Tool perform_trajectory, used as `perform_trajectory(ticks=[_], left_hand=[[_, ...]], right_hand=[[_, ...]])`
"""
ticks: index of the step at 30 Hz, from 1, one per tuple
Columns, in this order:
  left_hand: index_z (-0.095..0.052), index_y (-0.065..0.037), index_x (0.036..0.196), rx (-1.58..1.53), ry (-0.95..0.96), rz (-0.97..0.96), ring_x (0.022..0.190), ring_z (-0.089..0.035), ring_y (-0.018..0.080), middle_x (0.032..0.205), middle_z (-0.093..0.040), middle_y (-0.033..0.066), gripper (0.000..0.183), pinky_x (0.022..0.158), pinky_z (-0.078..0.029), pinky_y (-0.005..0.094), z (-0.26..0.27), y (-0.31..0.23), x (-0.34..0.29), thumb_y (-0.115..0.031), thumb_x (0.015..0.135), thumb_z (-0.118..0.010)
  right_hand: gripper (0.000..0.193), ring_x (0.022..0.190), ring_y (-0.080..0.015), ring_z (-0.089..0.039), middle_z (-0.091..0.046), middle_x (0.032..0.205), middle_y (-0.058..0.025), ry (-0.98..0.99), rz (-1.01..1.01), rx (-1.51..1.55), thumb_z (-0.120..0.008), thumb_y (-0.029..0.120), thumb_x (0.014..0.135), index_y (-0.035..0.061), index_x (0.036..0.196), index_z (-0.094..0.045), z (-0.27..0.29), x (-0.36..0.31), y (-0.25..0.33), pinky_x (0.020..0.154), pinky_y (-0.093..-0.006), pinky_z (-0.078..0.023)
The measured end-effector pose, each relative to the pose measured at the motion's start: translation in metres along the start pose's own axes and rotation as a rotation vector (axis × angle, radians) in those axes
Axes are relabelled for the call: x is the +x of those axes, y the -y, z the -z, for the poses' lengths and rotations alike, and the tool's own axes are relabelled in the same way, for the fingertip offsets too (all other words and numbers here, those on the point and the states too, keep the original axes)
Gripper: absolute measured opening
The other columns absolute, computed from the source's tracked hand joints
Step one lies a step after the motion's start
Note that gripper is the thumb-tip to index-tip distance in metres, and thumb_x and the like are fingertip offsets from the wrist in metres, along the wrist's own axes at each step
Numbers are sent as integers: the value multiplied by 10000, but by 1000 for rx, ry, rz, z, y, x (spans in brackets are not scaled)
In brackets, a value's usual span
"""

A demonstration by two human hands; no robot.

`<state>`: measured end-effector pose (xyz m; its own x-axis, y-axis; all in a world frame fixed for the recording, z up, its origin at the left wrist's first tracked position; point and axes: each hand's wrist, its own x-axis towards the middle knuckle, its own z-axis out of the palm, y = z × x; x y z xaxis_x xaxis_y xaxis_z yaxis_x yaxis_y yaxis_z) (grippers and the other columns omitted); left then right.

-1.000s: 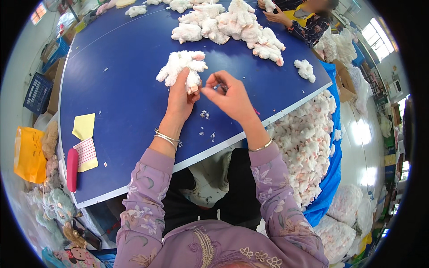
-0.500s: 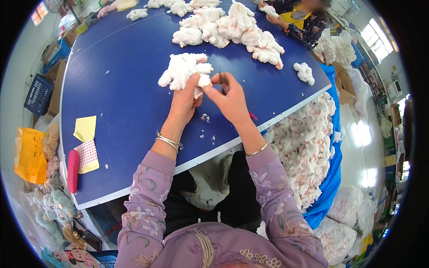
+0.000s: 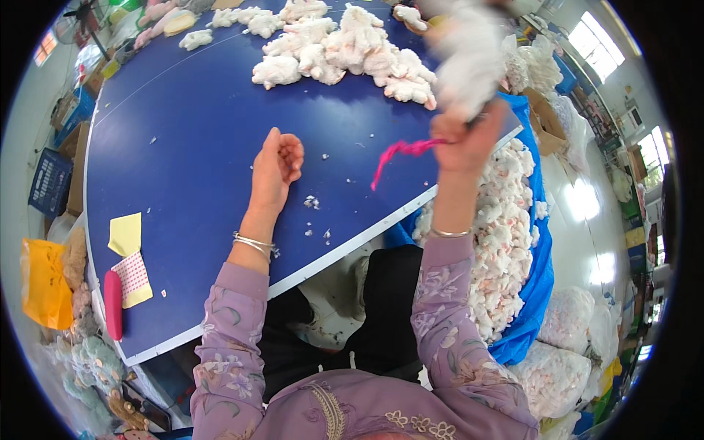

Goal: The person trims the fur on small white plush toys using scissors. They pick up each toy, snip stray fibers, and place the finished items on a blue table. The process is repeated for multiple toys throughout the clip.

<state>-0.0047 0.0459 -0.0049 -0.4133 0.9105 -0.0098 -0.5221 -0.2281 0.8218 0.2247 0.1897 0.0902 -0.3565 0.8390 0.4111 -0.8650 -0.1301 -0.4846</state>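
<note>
My left hand [image 3: 277, 170] hovers above the blue table, fingers loosely curled and thumb apart, nothing in it. Further right, my right hand [image 3: 469, 145] is raised near the table's right edge. A white plush toy [image 3: 469, 62], smeared by motion, extends upward from its fingers. From the same hand trails a twisted pink cord [image 3: 403, 149]. Something dark shows at the fingers, too blurred to name. Beyond the hands lies a heap of white plush animals [image 3: 352, 48] with pinkish parts.
A blue-lined container [image 3: 539, 220] full of white plush pieces [image 3: 499, 264] adjoins the table's right edge. Yellow paper [image 3: 125, 233], a dotted sheet [image 3: 132, 275] and a pink oblong case [image 3: 113, 304] lie at the left. White fluff scraps [image 3: 312, 202] dot the blue tabletop [image 3: 191, 161].
The plush toy has left my left hand and moved up and right with my right hand. My left hand has dropped slightly left, emptied. The pink cord now hangs out in full view.
</note>
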Motion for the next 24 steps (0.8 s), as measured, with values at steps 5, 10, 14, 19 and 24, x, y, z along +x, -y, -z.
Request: perform_trajectory(ticks=[5,10,14,19,24], left_hand=[[-587,-81,857,233,-18,-34,581,-454,55,724,-540,-7,311,485,-322,199,-10,7,-1,-341,1002,-495],[-593,-79,842,451,-32,-36,577,-460,42,710,-549,-11,199,499,-345,193,-13,10,-5,-200,987,-530],[-589,-75,834,484,-22,-53,571,-458,40,703,-549,-14,202,499,-350,196,-14,12,-3,-187,987,-520],[-585,-77,825,494,-19,-65,567,-461,41,700,-552,-15,201,497,-352,196,-13,11,-4,-171,987,-512],[-608,-71,848,500,7,-65,569,-467,23,717,-564,-21,177,491,-352,184,-15,16,-1,-176,975,-547]], right_hand=[[290,433,-78,-349,-663,919,-82,-258,-237,-646,-518,275,923,42,1064,-620,62,15,-4,398,-224,-280],[318,650,-162,-594,-693,796,-81,-94,-367,-1285,-528,288,913,-6,918,-650,92,4,-51,592,-323,-481],[249,861,-255,-619,-643,939,-120,-263,215,-1639,-618,213,860,17,1014,-609,120,24,-59,768,-385,-496],[387,1079,-354,-590,-555,1172,-192,-528,229,-1900,-649,231,826,51,1151,-542,136,52,-51,874,-443,-500],[297,963,-347,-648,-659,1031,-131,-400,-35,-2128,-627,297,831,92,1045,-640,156,80,-41,816,-459,-515]])
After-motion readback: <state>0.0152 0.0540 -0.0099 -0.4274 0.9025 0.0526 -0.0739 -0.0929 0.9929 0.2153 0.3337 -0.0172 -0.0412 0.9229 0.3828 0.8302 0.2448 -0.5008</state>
